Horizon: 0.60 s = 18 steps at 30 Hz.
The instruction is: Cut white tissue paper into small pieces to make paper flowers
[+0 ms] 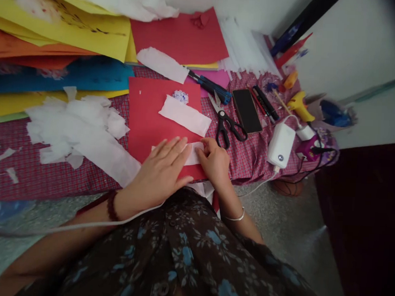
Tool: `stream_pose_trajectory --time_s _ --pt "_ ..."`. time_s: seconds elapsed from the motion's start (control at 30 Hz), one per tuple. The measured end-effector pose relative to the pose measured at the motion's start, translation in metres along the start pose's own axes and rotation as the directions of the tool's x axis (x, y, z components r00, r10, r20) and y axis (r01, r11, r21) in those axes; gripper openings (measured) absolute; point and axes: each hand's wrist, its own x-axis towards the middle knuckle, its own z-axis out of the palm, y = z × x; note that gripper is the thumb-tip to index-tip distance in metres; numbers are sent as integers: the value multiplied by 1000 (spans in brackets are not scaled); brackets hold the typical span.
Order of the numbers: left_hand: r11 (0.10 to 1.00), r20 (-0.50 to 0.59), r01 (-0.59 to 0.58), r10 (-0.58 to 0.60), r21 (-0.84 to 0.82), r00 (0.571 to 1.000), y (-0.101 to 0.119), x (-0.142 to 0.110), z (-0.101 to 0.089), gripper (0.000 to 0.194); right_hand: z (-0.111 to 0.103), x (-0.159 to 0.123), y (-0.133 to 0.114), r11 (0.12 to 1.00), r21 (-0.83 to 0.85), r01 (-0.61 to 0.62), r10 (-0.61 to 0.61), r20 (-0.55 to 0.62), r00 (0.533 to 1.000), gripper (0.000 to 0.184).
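Observation:
My left hand (163,166) lies flat with fingers stretched out on a white paper strip (195,153) that rests on a red sheet (146,113). My right hand (215,160) is curled at the strip's right end, fingertips pinching or pressing its edge. A second white strip (185,115) lies further up the same red sheet, beside a small crumpled patterned scrap (180,96).
Black scissors (226,123), a dark phone (246,110), pens (263,102), a white power bank (280,145) and a yellow glue gun (299,105) lie to the right. Torn white paper (81,129) is heaped left. Coloured sheets (64,28) are stacked behind on the checked cloth (48,174).

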Motion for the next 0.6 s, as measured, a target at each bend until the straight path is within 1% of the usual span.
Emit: stream_pose_trajectory --time_s 0.03,0.1,0.17,0.23,0.3,0.33,0.4,0.43,0.47,0.5,0.53,0.57,0.6 --pt "999 29 -45 44 18 999 3 2 6 68 0 0 0 1000 1 2 -2 -4 1000 29" --pt "996 67 -79 75 45 995 7 2 22 77 2 0 1 1000 -1 12 -12 -14 1000 30" --pt "995 92 -71 65 67 994 9 -1 36 84 3 1 3 1000 -1 24 -24 -22 999 29" --pt "995 116 -51 41 83 992 9 -6 46 86 4 2 5 1000 17 25 -24 -24 999 28" --pt "996 133 -28 17 84 991 9 -9 51 86 2 0 7 996 81 33 -30 -42 999 30" --pt "997 137 -19 8 78 991 8 -10 51 85 0 -2 7 990 129 52 -42 -75 996 32" --pt "999 142 -8 0 54 990 8 -10 51 85 -5 -9 4 967 214 140 -106 -164 981 38" --pt "999 143 -8 3 38 990 8 -10 50 84 -8 -13 1 949 236 208 -163 -195 967 43" --pt "1000 142 -10 6 21 990 8 -9 50 85 -11 -16 -3 930 239 280 -236 -194 952 47" --pt "1000 139 -8 8 4 990 8 -9 51 85 -12 -20 -7 908 231 350 -322 -150 935 52" --pt "1000 134 -6 8 -13 991 8 -9 51 85 -12 -23 -11 885 217 411 -406 -73 911 57" --pt "1000 127 -4 8 -30 992 8 -9 52 84 -10 -26 -14 869 198 454 -467 20 884 61" --pt "999 120 4 2 -45 993 8 -9 52 82 -7 -27 -17 863 169 476 -496 110 861 66"
